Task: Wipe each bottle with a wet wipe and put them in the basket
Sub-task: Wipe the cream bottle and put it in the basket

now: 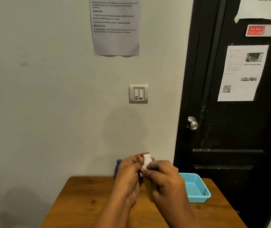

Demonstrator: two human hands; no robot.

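Pale wall (49,96) and a black door (230,137) back our brown wooden table (82,203), where a light-blue plastic mesh basket (197,197) sits at the right edge, showing us its perforated floor. Just left of it, above the table, our left hand (128,175) grips a yellow bottle with a white cap (147,157) while our right hand (164,180) presses a crumpled white wet wipe (143,169) against its neck. A blue patterned object (118,167) stands by the wall, half hidden behind the left hand.

Wall sheet (115,27): headings "DESCRIPTION", "TASK GOAL", "INITIAL STATE". Red sign (255,30) on door (230,129): "DO NOT DISTURB". Top door paper (263,9): "Machine".
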